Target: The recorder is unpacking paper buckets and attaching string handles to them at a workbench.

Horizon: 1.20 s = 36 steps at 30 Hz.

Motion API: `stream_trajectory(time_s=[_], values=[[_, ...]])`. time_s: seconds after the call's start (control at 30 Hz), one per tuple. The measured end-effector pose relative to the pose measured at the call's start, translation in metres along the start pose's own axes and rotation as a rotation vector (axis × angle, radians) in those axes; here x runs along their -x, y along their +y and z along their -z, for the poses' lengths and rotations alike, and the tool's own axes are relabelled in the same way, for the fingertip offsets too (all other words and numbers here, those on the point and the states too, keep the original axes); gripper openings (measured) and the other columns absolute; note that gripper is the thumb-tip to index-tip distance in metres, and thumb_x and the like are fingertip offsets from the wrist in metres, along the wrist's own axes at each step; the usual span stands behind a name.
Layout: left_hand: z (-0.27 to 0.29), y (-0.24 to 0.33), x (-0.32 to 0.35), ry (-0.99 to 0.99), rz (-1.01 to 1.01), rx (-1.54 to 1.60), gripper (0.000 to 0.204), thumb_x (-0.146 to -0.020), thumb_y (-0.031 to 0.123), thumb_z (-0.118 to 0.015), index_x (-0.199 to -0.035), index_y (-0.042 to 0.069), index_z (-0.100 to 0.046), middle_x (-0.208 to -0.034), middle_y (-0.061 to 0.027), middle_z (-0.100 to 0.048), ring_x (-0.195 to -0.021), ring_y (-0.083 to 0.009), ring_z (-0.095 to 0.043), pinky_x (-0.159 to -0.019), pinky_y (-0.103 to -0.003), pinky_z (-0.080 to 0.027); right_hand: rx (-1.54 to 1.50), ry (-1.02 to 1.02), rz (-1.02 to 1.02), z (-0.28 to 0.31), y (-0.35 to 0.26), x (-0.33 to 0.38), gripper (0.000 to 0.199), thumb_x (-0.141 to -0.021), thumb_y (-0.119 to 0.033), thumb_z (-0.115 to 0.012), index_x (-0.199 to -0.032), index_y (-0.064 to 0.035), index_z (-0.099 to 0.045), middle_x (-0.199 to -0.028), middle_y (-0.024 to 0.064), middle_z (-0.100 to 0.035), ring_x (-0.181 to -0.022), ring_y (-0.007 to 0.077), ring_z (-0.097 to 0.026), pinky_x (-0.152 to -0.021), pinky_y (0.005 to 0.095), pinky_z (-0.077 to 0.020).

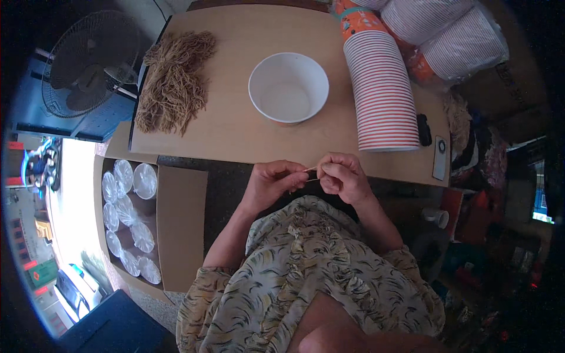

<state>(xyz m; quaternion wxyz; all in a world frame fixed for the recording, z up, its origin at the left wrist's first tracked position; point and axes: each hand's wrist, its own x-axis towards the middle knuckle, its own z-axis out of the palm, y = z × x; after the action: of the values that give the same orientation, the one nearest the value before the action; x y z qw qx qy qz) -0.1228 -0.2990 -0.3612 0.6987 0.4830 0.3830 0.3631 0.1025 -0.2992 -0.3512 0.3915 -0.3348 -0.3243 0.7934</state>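
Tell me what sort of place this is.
Probably a small packing workshop: a long stack of paper tubs and a bundle of brown strands lie on the table, with a cardboard box of plastic-wrapped items beside it.

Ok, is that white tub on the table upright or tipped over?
Upright: the white tub stands with its mouth facing up, and its inner bottom shows.
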Motion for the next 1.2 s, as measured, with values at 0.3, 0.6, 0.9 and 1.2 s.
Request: stream_trajectory(time_s=[0.3,0.6,0.9,1.2], values=[[-0.014,0.026,-0.007,0.045,-0.213,-0.516,0.008,-0.085,0.005,-0.073,-0.093,0.001,-0.074,-0.076,-0.0045,-0.068,-0.066,-0.0086,-0.061,-0.059,-0.026,-0.049,0.812,0.079,0.414,0.023,0.032,-0.015,0.029,-0.102,-0.024,-0.051,-0.103,0.0035,-0.061,-0.084,0.0049,-0.065,-0.073,0.0099,-0.061,-0.065,0.0258,-0.0501],[-0.006,0.035,-0.027,0.02,-0.122,-0.503,0.008,-0.085,0.005,-0.074,-0.091,0.0,-0.073,-0.081,-0.0035,-0.068,-0.076,-0.0096,-0.063,-0.068,-0.026,-0.052,0.612,0.057,0.139,0.012,-0.007,-0.006,0.015,-0.097,-0.016,-0.062,-0.097,-0.0009,-0.062,-0.078,-0.003,-0.057,-0.068,0.0041,-0.05,-0.062,0.0231,-0.0443],[0.005,0.009,-0.029,0.033,-0.025,-0.149,0.01,-0.092,0.007,-0.07,-0.098,0.0,-0.072,-0.087,-0.0015,-0.07,-0.079,-0.0063,-0.062,-0.071,-0.022,-0.052,0.617,0.219,0.257,0.005,-0.008,-0.01,0.012,-0.094,-0.013,-0.066,-0.093,-0.0006,-0.063,-0.076,-0.0044,-0.059,-0.066,0.0011,-0.051,-0.059,0.0201,-0.0429],[0.003,0.005,-0.026,0.034,-0.087,-0.173,0.012,-0.091,0.01,-0.071,-0.095,0.0,-0.074,-0.086,-0.0039,-0.071,-0.077,-0.0078,-0.062,-0.069,-0.024,-0.051,0.632,0.223,0.248,0.001,-0.006,-0.014,0.01,-0.092,-0.01,-0.069,-0.094,-0.0002,-0.067,-0.077,-0.0049,-0.06,-0.068,0.0002,-0.051,-0.059,0.0177,-0.0419]])
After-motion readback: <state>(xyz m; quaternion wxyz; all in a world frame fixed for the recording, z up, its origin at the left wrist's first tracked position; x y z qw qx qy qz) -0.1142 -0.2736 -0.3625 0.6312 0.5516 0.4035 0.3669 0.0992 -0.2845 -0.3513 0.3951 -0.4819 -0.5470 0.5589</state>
